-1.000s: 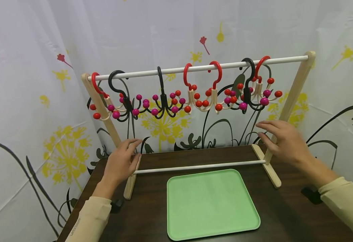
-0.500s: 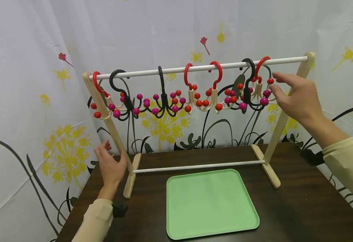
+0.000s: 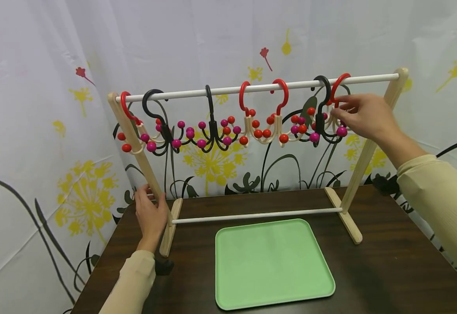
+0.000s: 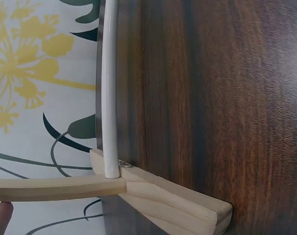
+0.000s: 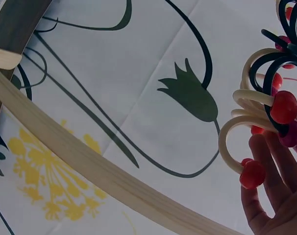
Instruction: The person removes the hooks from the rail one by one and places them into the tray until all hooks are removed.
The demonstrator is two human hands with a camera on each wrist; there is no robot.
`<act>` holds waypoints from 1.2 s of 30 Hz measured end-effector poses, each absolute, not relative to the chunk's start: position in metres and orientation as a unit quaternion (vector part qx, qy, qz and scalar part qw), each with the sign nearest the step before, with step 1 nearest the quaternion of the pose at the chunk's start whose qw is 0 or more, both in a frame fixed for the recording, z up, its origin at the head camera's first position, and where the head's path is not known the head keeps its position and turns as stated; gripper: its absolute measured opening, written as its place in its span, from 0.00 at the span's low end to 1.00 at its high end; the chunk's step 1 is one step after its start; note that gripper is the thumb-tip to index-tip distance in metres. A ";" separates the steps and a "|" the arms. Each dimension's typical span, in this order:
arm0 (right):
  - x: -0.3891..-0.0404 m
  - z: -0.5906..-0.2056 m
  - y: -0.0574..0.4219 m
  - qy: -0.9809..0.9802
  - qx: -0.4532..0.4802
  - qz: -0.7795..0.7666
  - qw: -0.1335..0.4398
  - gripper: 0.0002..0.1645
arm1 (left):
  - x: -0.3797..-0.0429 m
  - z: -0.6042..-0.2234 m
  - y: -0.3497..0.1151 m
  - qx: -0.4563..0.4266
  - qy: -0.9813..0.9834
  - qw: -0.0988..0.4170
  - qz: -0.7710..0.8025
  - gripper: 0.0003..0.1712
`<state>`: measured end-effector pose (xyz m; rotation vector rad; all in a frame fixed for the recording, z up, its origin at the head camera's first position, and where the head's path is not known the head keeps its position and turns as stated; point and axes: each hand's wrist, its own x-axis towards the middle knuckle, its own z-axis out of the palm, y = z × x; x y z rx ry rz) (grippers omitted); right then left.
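In the head view, my right hand (image 3: pixel 367 117) pinches the neck of the rightmost hook hanger (image 3: pixel 340 79), which has a red hook, cream prongs and red ball tips. That hanger still hangs on the white top rail (image 3: pixel 371 78). Right beside it, a black hook hanger (image 3: pixel 319 124) with magenta balls overlaps its prongs. In the right wrist view, fingers (image 5: pixel 273 171) reach up behind the red balls (image 5: pixel 284 107). Low on the rack's left wooden post (image 3: pixel 139 152), my left hand (image 3: pixel 151 218) grips it, thumb in front. A fingertip (image 4: pixel 1 218) shows beside the post in the left wrist view.
Several more red and black hook hangers (image 3: pixel 212 131) hang along the rail. A green tray (image 3: pixel 275 261) lies on the dark wooden table (image 3: pixel 389 261), in front of the white lower bar (image 3: pixel 257 216). The right post (image 3: pixel 363 163) stands below my right forearm. A patterned curtain (image 3: pixel 220 39) hangs behind.
My right hand has risen from beside the right post's foot to the rightmost hanger's neck. My left hand has moved around the outside of the left post and taken hold of it.
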<state>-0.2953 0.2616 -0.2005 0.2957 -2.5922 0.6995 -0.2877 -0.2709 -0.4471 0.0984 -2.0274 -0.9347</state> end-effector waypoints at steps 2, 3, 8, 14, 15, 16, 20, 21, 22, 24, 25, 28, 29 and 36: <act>-0.296 -0.200 0.260 -0.938 0.099 0.249 0.221 0.28 | -0.292 -0.448 -0.271 0.048 -0.809 0.444 -0.381 0.22; -0.296 -0.200 0.259 -0.938 0.095 0.247 0.225 0.27 | -0.294 -0.449 -0.271 0.051 -0.806 0.448 -0.383 0.21; -0.297 -0.200 0.256 -0.932 0.082 0.257 0.241 0.24 | -0.299 -0.452 -0.271 0.068 -0.798 0.468 -0.373 0.16; -0.297 -0.192 0.258 -0.918 0.065 0.280 0.272 0.22 | -0.299 -0.454 -0.272 0.082 -0.802 0.473 -0.355 0.14; -0.297 -0.191 0.259 -0.917 0.063 0.279 0.279 0.22 | -0.299 -0.454 -0.272 0.083 -0.804 0.472 -0.353 0.14; -0.297 -0.190 0.260 -0.916 0.060 0.278 0.284 0.22 | -0.299 -0.454 -0.271 0.085 -0.804 0.472 -0.351 0.14; -0.293 -0.188 0.268 -0.912 0.053 0.300 0.274 0.25 | -0.301 -0.454 -0.269 0.087 -0.809 0.468 -0.345 0.14; -0.292 -0.189 0.271 -0.910 0.050 0.310 0.270 0.26 | -0.301 -0.454 -0.269 0.087 -0.810 0.466 -0.344 0.14; -0.290 -0.190 0.273 -0.908 0.050 0.318 0.268 0.26 | -0.301 -0.454 -0.269 0.089 -0.811 0.466 -0.343 0.14; -0.287 -0.194 0.276 -0.905 0.048 0.327 0.267 0.26 | -0.301 -0.453 -0.268 0.091 -0.811 0.465 -0.343 0.13; -0.286 -0.196 0.277 -0.903 0.048 0.334 0.267 0.26 | -0.301 -0.453 -0.268 0.092 -0.811 0.465 -0.343 0.13; -0.282 -0.207 0.281 -0.890 0.051 0.366 0.266 0.27 | -0.301 -0.452 -0.267 0.096 -0.810 0.467 -0.341 0.13; -0.281 -0.210 0.281 -0.885 0.052 0.378 0.266 0.27 | -0.301 -0.452 -0.267 0.096 -0.811 0.466 -0.341 0.13; -0.283 -0.241 0.279 -0.840 0.055 0.458 0.287 0.26 | -0.302 -0.452 -0.268 0.090 -0.817 0.461 -0.334 0.13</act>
